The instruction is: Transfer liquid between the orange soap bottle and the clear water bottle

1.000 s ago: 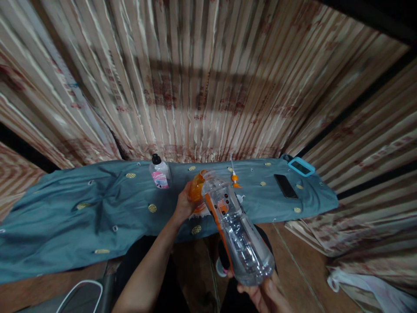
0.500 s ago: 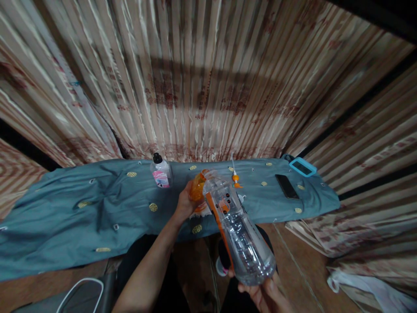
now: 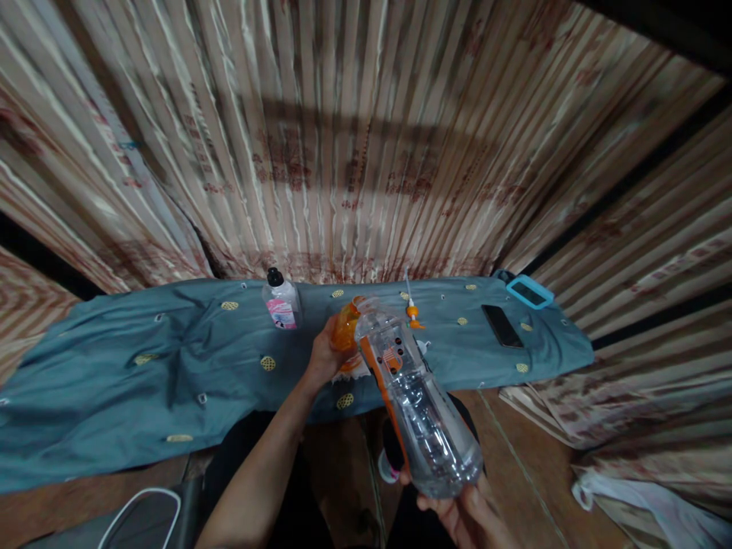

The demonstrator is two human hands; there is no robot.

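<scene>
Gripping the clear water bottle (image 3: pixel 420 412) at its base, right hand (image 3: pixel 466 518) tilts it toward the orange bottle (image 3: pixel 346 329) clasped by left hand (image 3: pixel 321 357).

The left arm stretches forward, its hand (image 3: pixel 321 358) curled closed in a grip. The right hand (image 3: pixel 466 515) sits low and near the body, palm up, fingers cupped in a hold.

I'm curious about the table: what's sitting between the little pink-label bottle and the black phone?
In the head view, between the pink-label bottle and the phone sit the small orange bottle and an orange-tipped nozzle.
</scene>
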